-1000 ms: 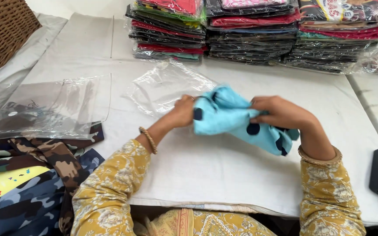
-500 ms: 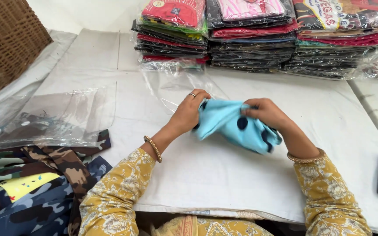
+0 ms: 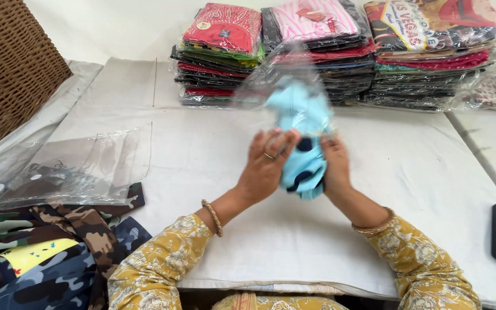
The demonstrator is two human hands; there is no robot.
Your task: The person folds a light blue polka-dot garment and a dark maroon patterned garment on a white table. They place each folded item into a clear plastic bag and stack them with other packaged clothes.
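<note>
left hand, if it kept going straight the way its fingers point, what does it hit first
Probably the clear plastic bag over the light blue garment that the left hand holds; beyond it, the stacks of packed clothes. Depth is unclear.

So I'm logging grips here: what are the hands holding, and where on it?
Both the left hand and right hand grip a folded light-blue garment by its lower sides, its top inside a clear plastic bag.
</note>
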